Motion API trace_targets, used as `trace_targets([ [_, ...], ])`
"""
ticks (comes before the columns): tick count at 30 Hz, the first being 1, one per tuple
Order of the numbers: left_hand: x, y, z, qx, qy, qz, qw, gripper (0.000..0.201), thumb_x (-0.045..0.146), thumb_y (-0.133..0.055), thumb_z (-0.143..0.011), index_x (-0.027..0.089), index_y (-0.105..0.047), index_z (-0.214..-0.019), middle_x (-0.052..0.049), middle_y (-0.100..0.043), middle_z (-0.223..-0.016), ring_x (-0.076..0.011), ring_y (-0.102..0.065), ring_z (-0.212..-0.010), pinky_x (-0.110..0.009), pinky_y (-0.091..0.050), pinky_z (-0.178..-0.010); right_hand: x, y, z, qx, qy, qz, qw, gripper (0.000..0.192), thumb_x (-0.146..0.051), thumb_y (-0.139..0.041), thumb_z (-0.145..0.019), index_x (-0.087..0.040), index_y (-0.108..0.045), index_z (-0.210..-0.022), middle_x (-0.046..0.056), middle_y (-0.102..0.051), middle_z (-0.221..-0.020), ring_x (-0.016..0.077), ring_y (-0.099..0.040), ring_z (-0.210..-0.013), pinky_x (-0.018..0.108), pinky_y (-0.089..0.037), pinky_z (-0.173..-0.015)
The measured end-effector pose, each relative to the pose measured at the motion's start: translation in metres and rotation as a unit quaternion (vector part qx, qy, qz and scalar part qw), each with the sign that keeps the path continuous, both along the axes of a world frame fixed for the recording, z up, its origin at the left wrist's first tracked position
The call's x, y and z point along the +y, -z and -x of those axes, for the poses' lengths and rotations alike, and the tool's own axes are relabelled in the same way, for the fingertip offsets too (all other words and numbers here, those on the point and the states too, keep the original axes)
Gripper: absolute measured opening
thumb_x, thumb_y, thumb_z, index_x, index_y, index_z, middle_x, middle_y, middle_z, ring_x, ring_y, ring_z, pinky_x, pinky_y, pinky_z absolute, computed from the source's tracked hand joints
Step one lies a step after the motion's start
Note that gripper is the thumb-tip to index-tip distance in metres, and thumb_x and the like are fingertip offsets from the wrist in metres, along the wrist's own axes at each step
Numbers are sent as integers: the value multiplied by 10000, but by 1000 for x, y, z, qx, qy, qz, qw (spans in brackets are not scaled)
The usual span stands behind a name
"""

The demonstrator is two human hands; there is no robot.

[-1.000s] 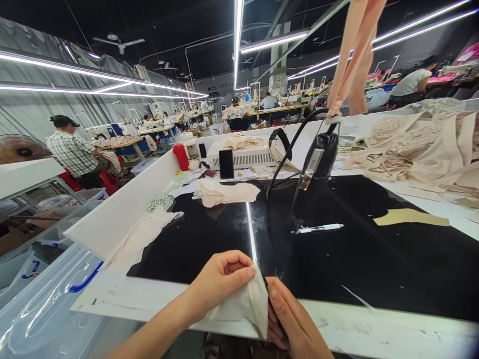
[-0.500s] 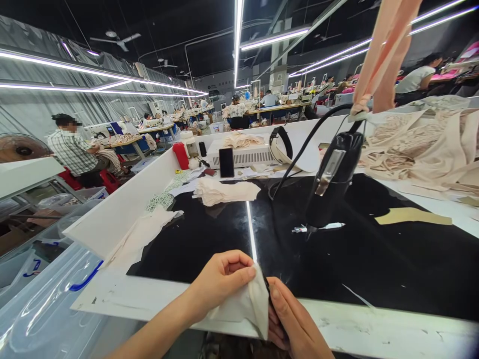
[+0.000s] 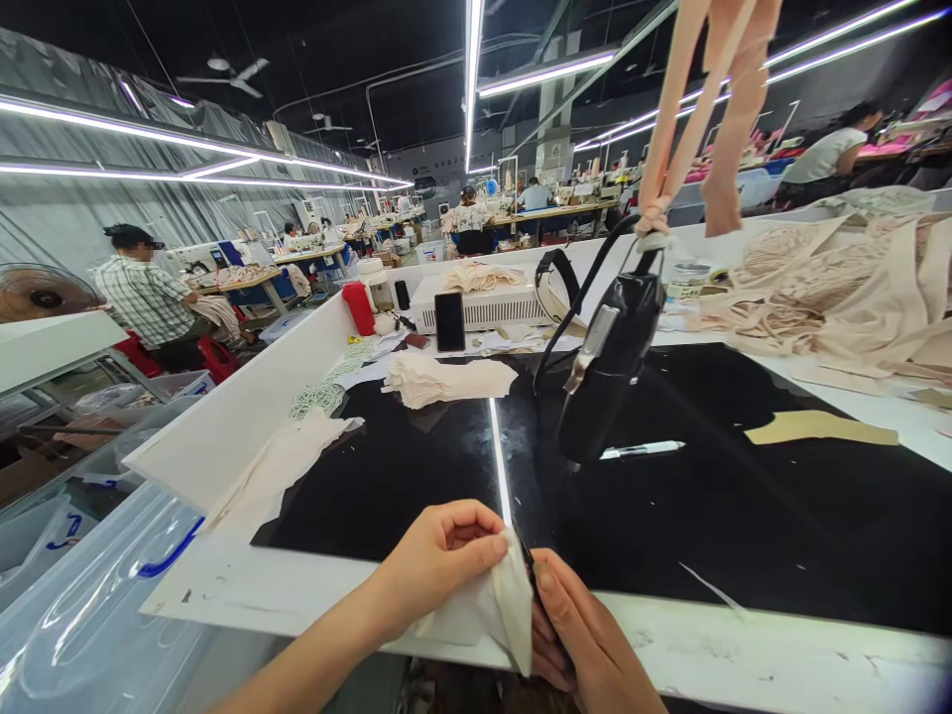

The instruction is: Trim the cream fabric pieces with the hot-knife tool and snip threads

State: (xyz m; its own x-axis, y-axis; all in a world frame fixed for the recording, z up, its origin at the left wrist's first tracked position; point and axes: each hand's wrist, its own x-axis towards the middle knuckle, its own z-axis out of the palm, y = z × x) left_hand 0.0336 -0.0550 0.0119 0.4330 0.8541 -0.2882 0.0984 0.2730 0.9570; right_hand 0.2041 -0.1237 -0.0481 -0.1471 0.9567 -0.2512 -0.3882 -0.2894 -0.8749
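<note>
Left hand fingers pinching the cream fabric piece at the desk edge, right hand fingers closed on small snips right beside it, so a slip could nick the cloth.

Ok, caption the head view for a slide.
Left hand pinches a folded cream fabric piece against the right hand at the glossy black worktable, under a hanging black corded tool.
</note>
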Motion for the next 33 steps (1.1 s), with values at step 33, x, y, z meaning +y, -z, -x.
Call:
trace_targets([
  [33, 12, -3, 17, 115, 103, -25, 988, 484, 624, -939, -770, 169, -808, -870, 16, -602, -735, -139, -458, -702, -296, -322, -661, 4, -2, -41, -282, -59, -159, 944, 760, -1003, -491, -991, -322, -823, -937, 28, -794, -882, 275, -712, -865, 344, -552, -842],
])
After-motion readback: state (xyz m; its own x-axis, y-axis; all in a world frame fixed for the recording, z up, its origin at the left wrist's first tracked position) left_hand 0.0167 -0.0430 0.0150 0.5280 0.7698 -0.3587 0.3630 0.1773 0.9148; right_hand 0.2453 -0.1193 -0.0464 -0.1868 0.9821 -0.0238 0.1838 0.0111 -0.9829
